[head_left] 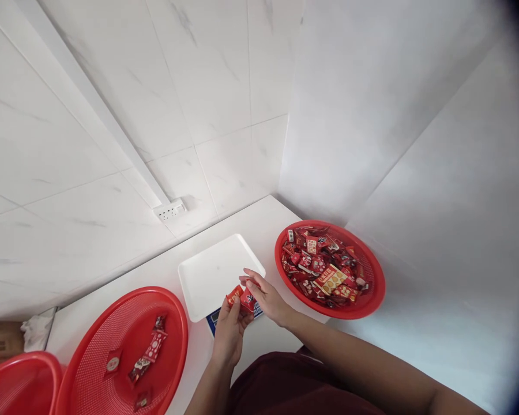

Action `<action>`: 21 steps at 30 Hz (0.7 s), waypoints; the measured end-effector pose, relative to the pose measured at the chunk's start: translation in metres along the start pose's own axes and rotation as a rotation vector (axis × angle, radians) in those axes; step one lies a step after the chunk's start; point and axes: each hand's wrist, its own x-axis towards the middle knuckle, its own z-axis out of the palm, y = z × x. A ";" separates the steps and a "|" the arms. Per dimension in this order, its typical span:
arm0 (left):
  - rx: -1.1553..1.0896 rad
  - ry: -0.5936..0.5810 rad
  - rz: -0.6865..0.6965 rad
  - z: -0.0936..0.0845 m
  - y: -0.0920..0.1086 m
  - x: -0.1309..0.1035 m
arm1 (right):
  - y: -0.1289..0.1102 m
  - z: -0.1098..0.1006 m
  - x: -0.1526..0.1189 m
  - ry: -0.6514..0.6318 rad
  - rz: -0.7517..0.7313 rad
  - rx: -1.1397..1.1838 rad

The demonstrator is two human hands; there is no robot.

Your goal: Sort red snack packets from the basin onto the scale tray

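Note:
My left hand [230, 333] is closed round small red wrapped snack packets [234, 295], over the front edge of the white tray. Against those packets, my right hand [269, 298] has its thumb and fingers on another red packet [248, 300]. Whether it grips a further piece behind the fingers I cannot make out. Under the hands, a blue scale [213, 320] with a keypad shows in part. The white tray [216, 268] rests on the scale, its visible surface bare.
To the right, a red basket [375, 300] holds a heap of red packets. Another red basket [86, 340] at left has several packets inside. Part of a third red basket [21, 363] and a cardboard box [6, 340] show at lower left. A power socket [170, 210] is on the tiled wall.

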 end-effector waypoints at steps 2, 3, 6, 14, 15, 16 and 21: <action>0.064 0.037 0.049 -0.004 0.005 0.001 | 0.001 -0.003 0.000 -0.051 0.073 -0.078; 0.091 0.051 0.064 -0.007 0.007 0.001 | 0.001 -0.004 -0.001 -0.075 0.117 -0.094; 0.097 0.074 0.105 -0.016 0.012 0.003 | -0.002 -0.007 -0.002 -0.082 0.224 -0.040; -0.041 0.053 0.065 -0.030 0.013 0.003 | -0.014 -0.013 0.003 0.014 0.097 0.053; -0.046 0.022 0.015 -0.029 0.013 0.002 | -0.015 -0.012 0.002 -0.001 0.090 0.047; -0.038 -0.005 -0.020 -0.027 0.014 0.001 | -0.017 -0.012 0.002 -0.024 0.087 0.035; 0.177 -0.016 0.066 -0.017 0.015 -0.003 | -0.021 -0.010 -0.003 -0.103 0.116 0.013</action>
